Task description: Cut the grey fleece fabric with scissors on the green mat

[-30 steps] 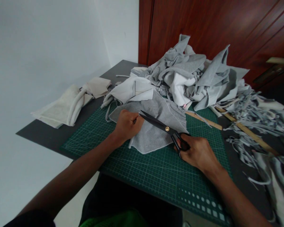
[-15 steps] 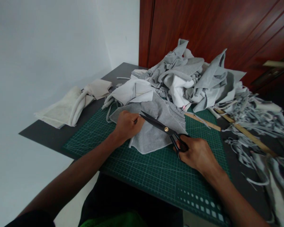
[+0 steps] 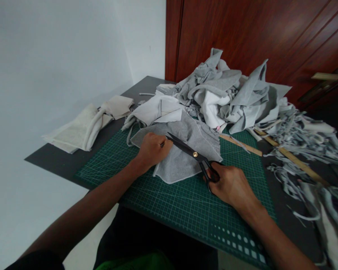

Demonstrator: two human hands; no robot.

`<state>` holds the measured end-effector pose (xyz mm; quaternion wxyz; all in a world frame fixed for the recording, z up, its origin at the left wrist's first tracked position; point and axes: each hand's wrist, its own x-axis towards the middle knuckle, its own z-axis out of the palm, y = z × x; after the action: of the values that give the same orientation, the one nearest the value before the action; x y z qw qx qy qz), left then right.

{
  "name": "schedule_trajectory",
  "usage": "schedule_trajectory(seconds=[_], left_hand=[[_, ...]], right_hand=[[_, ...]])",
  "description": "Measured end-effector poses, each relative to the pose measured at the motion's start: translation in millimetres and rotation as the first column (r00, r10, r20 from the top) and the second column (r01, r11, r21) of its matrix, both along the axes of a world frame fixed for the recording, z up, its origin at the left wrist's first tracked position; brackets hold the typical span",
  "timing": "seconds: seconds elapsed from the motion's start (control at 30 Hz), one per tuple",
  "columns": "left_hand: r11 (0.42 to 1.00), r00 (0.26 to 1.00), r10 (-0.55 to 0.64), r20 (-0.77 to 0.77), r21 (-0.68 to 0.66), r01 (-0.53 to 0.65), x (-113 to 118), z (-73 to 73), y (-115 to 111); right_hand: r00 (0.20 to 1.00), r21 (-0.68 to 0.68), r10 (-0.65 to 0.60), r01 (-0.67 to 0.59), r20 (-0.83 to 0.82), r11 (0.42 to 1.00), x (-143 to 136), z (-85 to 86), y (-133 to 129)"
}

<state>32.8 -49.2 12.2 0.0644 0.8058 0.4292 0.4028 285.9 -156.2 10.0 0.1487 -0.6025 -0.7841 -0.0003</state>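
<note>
A piece of grey fabric [image 3: 180, 165] lies on the green cutting mat [image 3: 169, 204]. My left hand [image 3: 154, 149] is closed over the fabric's left part, pinching it near the scissor tips. Black-handled scissors [image 3: 186, 148] are in my right hand [image 3: 228, 183], whose fingers wrap round the handle loops. The dark blades look nearly closed and point up and left, their tips close to my left fingers. Whether the blades have fabric between them I cannot tell.
Grey and white cloth pieces [image 3: 216, 90] are heaped at the back against the wooden door [image 3: 242, 30]. Thin fabric strips [image 3: 307, 131] pile up at the right, near a wooden ruler [image 3: 298, 163]. Folded cream cloth [image 3: 76, 129] lies at the left by the wall.
The scissors and my right hand have shifted slightly left, towards my left hand. My left hand and the grey fabric have stayed almost in place.
</note>
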Motion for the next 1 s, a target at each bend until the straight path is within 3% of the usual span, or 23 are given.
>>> schedule_trajectory(seconds=[0.3,0.47,0.83,1.0], left_hand=[[0.981,0.968,-0.09,0.235,-0.147,0.127,3.5,0.0,-2.3],[0.974,0.944,-0.114,0.309,-0.155,0.168,3.7,-1.6,-2.6],[0.982,0.964,-0.125,0.236,-0.11,0.154,5.0,0.7,-5.9],[0.989,0.973,-0.094,0.213,-0.096,0.117,3.5,1.6,-4.5]], right_hand=[[0.993,-0.131,0.005,-0.021,-0.115,0.991,-3.9,-6.7,1.9],[0.985,-0.138,0.037,-0.06,-0.167,0.989,-3.1,-9.0,2.7],[0.971,-0.104,-0.001,-0.025,-0.241,0.994,1.2,-12.6,6.9],[0.963,-0.148,0.027,-0.069,-0.269,0.987,3.2,-9.7,7.9]])
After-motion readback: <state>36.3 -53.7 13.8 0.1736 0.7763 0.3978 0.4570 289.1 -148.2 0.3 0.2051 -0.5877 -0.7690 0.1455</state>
